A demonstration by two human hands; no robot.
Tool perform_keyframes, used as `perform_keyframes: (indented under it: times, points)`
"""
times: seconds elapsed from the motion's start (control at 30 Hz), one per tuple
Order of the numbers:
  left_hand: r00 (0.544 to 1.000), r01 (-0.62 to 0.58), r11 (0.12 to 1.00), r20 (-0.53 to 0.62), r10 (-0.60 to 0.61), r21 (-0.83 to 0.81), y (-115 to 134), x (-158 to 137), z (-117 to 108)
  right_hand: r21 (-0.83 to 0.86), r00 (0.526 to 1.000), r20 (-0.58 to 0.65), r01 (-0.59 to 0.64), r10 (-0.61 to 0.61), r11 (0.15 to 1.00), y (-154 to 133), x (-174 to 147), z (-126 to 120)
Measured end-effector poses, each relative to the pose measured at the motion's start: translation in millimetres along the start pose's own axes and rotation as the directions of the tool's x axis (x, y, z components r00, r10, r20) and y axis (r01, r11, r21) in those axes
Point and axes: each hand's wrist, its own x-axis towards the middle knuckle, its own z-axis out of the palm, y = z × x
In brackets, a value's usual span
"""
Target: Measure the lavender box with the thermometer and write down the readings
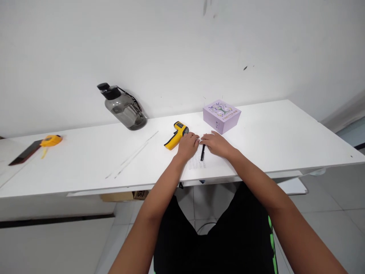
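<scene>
My left hand rests on the white table, fingers lying forward on the top edge of a sheet of paper with writing. Right beside it, partly behind its fingers, lies a yellow and black infrared thermometer. Opposite, my right hand lies low on the table, its fingers pointing left and somewhat apart. The fingertips of both hands nearly meet. A black pen lies on the paper under the right fingertips, its upper end hidden; I see no grip around it.
A lilac box stands behind my right hand. Against the wall stands a grey water bottle with a black cap. A yellow tape measure and a dark flat object lie far left. Below the table is a cardboard box.
</scene>
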Motion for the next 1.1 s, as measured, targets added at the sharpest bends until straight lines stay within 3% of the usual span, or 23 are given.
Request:
perform_keyframes:
  times: [0.23, 0.5, 0.67, 1.1]
  points:
    - [0.999, 0.037, 0.996, 0.009, -0.036, -0.081, -0.1, 1.9, -2.6, -0.052, 0.995, -0.031, -0.092, 0.091, 0.994, -4.3, -1.7, -5.4]
    - [0.996, 0.087, 0.982, -0.008, -0.089, -0.169, 2.2, 5.2, -1.6, -0.243, 0.993, -0.058, 0.087, -0.104, 0.966, 4.0, -14.4, -15.4]
    - [0.995, 0.097, 0.980, 0.002, -0.098, -0.174, 2.0, 6.2, -1.0, -0.182, 0.988, -0.151, -0.043, 0.016, 0.982, 5.6, -24.2, -1.9]
    - [0.993, 0.110, 0.954, -0.012, -0.117, -0.278, 3.6, 2.9, -2.8, -0.020, 0.939, -0.319, -0.143, 0.129, 0.990, -10.9, -29.0, 0.5]
